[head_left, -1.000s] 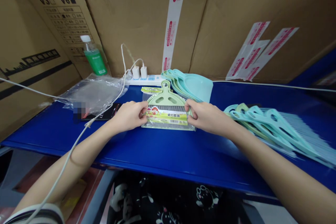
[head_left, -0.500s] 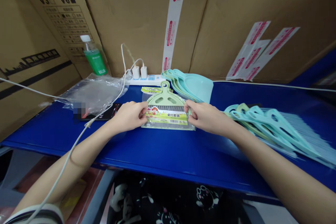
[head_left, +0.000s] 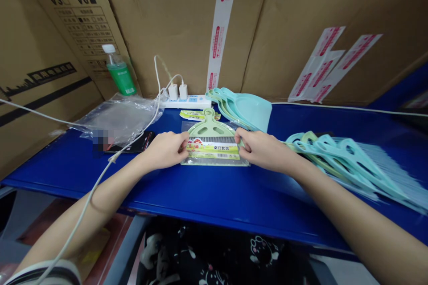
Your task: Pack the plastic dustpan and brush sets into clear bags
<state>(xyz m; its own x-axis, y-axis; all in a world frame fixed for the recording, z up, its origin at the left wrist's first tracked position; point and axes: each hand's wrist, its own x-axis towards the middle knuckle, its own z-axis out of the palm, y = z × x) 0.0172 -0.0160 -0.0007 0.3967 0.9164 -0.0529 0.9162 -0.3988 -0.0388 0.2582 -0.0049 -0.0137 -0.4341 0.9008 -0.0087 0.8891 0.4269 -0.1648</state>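
A light green dustpan and brush set (head_left: 214,130) sits at the middle of the table, its handle pointing away from me. Grey bristles show across the pan, and a clear plastic bag with a printed yellow-green label (head_left: 217,148) covers its lower part. My left hand (head_left: 170,148) is closed on the bag's left edge. On the right edge, my right hand (head_left: 256,148) pinches the bag with curled fingers. Just behind the handle lies another yellow-green label card (head_left: 194,115). Light blue and green dustpans (head_left: 252,109) are stacked behind my right hand.
Several light blue and green brushes (head_left: 347,160) lie at the right on the blue table (head_left: 214,200). Clear plastic bags (head_left: 117,116), a dark phone-like item (head_left: 143,141) and a green-labelled bottle (head_left: 119,73) are left. A power strip (head_left: 197,101) stands against the cardboard; a white cable crosses my left forearm.
The handle end of the set has dropped a little and come toward me, uncovering more of the label card behind it. Both hands keep their grip with hardly any movement.
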